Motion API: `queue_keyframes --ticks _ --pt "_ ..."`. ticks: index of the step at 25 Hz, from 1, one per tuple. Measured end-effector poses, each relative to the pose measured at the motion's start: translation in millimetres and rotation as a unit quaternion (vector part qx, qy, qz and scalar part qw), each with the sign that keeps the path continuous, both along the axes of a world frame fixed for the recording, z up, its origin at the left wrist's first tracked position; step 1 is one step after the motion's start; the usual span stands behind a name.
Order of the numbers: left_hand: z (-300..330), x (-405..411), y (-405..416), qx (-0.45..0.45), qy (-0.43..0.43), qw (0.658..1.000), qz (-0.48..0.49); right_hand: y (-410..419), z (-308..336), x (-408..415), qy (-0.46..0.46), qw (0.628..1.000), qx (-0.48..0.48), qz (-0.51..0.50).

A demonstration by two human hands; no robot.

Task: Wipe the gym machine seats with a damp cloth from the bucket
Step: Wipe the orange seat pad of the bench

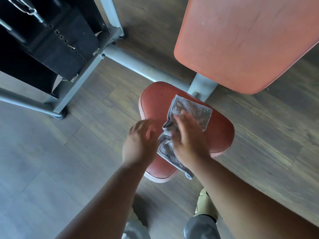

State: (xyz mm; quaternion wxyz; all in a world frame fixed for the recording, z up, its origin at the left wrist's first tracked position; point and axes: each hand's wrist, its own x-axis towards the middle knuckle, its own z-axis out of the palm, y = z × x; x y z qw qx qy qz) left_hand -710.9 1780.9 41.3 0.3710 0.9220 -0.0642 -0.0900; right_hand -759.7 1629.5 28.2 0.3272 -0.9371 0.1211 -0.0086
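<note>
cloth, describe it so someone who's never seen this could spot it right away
Find the long orange backrest pad at the upper right, then drop to the smaller red seat below it. The cloth lies on that seat, partly under the right hand, with the left hand beside it. It is the only grey, fuzzy, rumpled thing; the pads around it are smooth and red.

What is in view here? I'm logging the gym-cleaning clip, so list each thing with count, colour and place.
seat: one, red, centre, under the cloth
cloth: one, grey, partly folded on the seat
back pad: one, orange-red, upper right
machine frame: grey metal tubes, from upper left to the seat
weight stack: one, black, upper left
floor: wood-look planks, grey-brown, all around
shoe: one, pale, bottom centre right
left hand: open, blurred, over the seat's left edge, beside the cloth
right hand: open, flat on the cloth
</note>
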Motion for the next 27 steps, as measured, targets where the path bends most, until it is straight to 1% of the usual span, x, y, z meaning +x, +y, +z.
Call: queue_keyframes --ticks 1,2,3,4,5,6,7,8,10,11,12,14,16,17,18,19,20,22,23,24,25,27 --pt "-4 -16 16 0.088 -0.008 0.996 -0.014 5 -9 4 0.072 0.995 -0.063 0.025" --pt "-10 -32 26 0.141 0.018 0.989 -0.037 5 -17 13 0.127 0.986 -0.102 0.017" --pt "-16 -47 30 0.152 0.051 0.986 -0.056 0 -24 24 0.165 0.979 -0.116 -0.010" --pt "-19 -54 28 0.128 0.080 0.987 -0.050 -4 -29 36 0.193 0.974 -0.117 -0.036" --pt "-22 -56 25 0.088 0.094 0.991 -0.024 -5 -32 47 0.205 0.971 -0.116 -0.049" --pt "-25 -54 22 0.059 0.091 0.994 0.005 -2 -33 55 0.198 0.972 -0.121 -0.044" --pt "-28 -54 21 0.048 0.082 0.995 0.025 5 -35 56 0.169 0.976 -0.133 -0.018" --pt "-29 -54 21 0.051 0.076 0.995 0.034 11 -34 50 0.123 0.981 -0.146 0.036" --pt "-30 -56 24 0.067 0.076 0.994 0.035 7 -35 28 0.049 0.973 -0.161 0.158" --pt "-29 -57 24 0.072 0.079 0.994 0.030 -6 -35 19 0.031 0.966 -0.164 0.198" --pt "-28 -57 24 0.075 0.083 0.993 0.028 -20 -36 19 0.027 0.964 -0.164 0.207" --pt "-26 -55 23 0.075 0.088 0.993 0.029 -33 -39 40 0.051 0.974 -0.166 0.148" --pt "-27 -55 23 0.082 0.090 0.992 0.029 -20 -43 81 0.104 0.979 -0.170 0.051" --pt "-28 -56 23 0.084 0.092 0.992 0.029 -9 -43 100 0.126 0.978 -0.163 0.028" --pt "-29 -56 23 0.085 0.093 0.992 0.030 1 -41 114 0.132 0.978 -0.157 0.033" --pt "-30 -55 24 0.088 0.093 0.991 0.031 9 -40 122 0.114 0.979 -0.153 0.070" --pt "-30 -55 24 0.092 0.092 0.991 0.031 14 -40 121 0.083 0.976 -0.150 0.136" --pt "-31 -57 24 0.096 0.088 0.991 0.025 10 -40 110 0.061 0.948 -0.134 0.284" --pt "-31 -59 24 0.094 0.086 0.992 0.020 2 -40 110 0.066 0.935 -0.132 0.322" --pt "-31 -58 24 0.092 0.083 0.992 0.018 -5 -42 119 0.069 0.934 -0.140 0.322" --pt "-31 -58 25 0.093 0.080 0.992 0.017 -10 -45 131 0.074 0.942 -0.152 0.289" --pt "-33 -57 26 0.106 0.074 0.991 0.010 -14 -49 155 0.097 0.966 -0.168 0.173"
